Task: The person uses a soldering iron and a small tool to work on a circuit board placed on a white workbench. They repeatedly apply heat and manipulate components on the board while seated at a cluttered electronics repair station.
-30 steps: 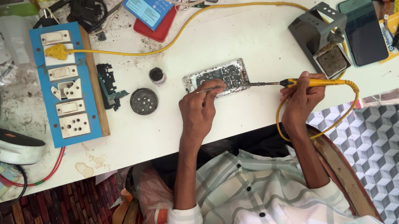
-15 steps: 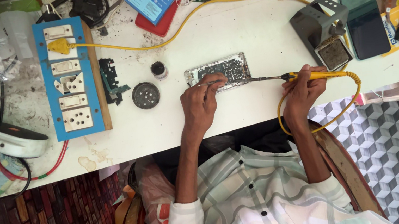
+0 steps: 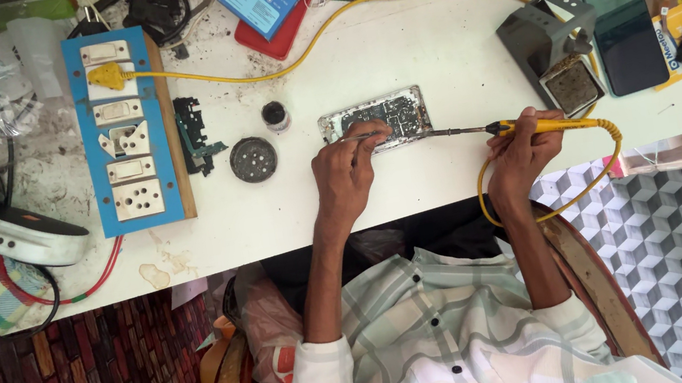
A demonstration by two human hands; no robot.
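An opened phone body (image 3: pixel 388 112) with its circuit board showing lies on the white table (image 3: pixel 390 40). My left hand (image 3: pixel 347 172) rests at its near left corner and pinches thin metal tweezers (image 3: pixel 351 138) against the board. My right hand (image 3: pixel 524 151) grips a yellow-handled soldering iron (image 3: pixel 543 125); its metal tip (image 3: pixel 449 132) points left and reaches the phone's right edge. A yellow cord (image 3: pixel 559 204) loops from the handle below the table edge.
A blue switch-and-socket board (image 3: pixel 121 134) with a yellow plug sits at left. Near it lie a black phone part (image 3: pixel 193 137), a round dark tin (image 3: pixel 252 160) and a small bottle (image 3: pixel 276 116). A grey iron stand (image 3: pixel 549 48) and several phones (image 3: pixel 632 31) sit right.
The view has drifted slightly. Both hands stay at the phone board, with the iron tip still at its right edge.
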